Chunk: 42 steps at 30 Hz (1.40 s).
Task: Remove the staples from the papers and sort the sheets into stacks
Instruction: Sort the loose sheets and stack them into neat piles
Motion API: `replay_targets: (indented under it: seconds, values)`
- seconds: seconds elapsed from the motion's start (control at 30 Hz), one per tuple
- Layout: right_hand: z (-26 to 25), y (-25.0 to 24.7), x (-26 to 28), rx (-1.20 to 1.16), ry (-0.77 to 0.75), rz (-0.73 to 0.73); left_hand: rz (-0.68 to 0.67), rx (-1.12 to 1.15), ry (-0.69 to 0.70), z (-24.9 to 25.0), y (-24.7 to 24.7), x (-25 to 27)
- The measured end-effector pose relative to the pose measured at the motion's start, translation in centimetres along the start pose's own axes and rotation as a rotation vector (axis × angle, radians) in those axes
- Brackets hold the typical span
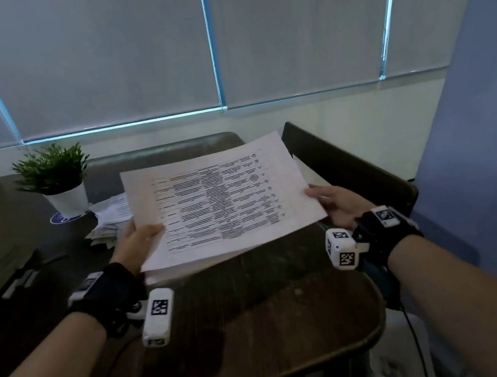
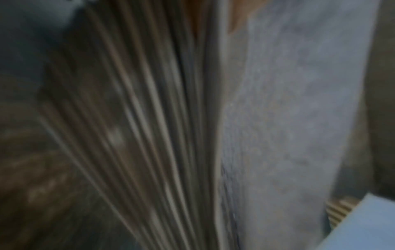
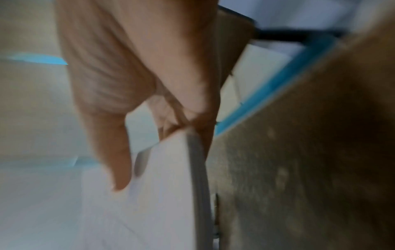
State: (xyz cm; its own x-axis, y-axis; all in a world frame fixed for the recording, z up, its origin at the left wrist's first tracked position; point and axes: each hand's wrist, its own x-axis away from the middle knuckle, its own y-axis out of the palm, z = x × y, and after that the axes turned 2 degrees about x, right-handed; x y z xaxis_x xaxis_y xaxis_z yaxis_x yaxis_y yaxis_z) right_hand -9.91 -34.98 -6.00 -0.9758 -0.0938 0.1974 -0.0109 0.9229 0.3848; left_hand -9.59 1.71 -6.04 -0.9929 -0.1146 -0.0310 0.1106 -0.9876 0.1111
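White paper makes up the stack of sheets (image 1: 222, 199) that the person holds with both hands above the wooden desk (image 1: 264, 325). The top sheet carries a printed table with dark lines of text, too blurred to read. The stack is tilted a little, its far edge higher than the near one.

The left hand (image 1: 140, 240) grips the left side of the stack, with the thumb on top of the top sheet and the fingers hidden below. In the left wrist view only the edges of many sheets (image 2: 162, 135) show, very blurred, so no staple can be made out. The right hand (image 1: 336, 202) grips the right side near the lower corner. In the right wrist view its thumb (image 3: 115, 152) lies on the top sheet and the fingers are curled under the paper edge (image 3: 198, 177).

Behind the stack, on the left, some loose papers (image 1: 112, 215) lie on a dark surface. Near them stands a small green plant (image 1: 51, 170) in a white pot (image 1: 68, 201). Each wrist wears a black band with a white marker block. Grey window blinds (image 1: 104, 54) fill the background.
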Motion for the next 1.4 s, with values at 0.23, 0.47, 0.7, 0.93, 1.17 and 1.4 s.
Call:
replay_targets:
  seconds: [0.23,0.47,0.7,0.93,1.17,1.4]
  values:
    - [-1.7,2.8,-1.2,0.405,-0.255,-0.058,-0.126,-0.003,0.215,2.0,-1.7,0.4]
    - [1.9,1.8,-1.9,0.510,-0.225,0.032,0.003,-0.081,0.073,-2.1,-1.0,0.3]
    - [3.0,3.4,-2.5,0.345,-0.267,0.173,0.132,-0.061,0.010,-1.5,0.0,0.2]
    - [3.0,4.0,-2.2,0.233,-0.354,0.265,0.058,0.004,0.038,-0.2,-0.6,0.4]
    - [3.1,5.7,-1.7,0.147,-0.432,0.402,0.070,-0.017,0.044,0.6,0.3,1.1]
    - [3.2,5.9,-1.7,0.244,-0.446,0.435,0.062,-0.028,0.059,0.6,-0.4,1.1]
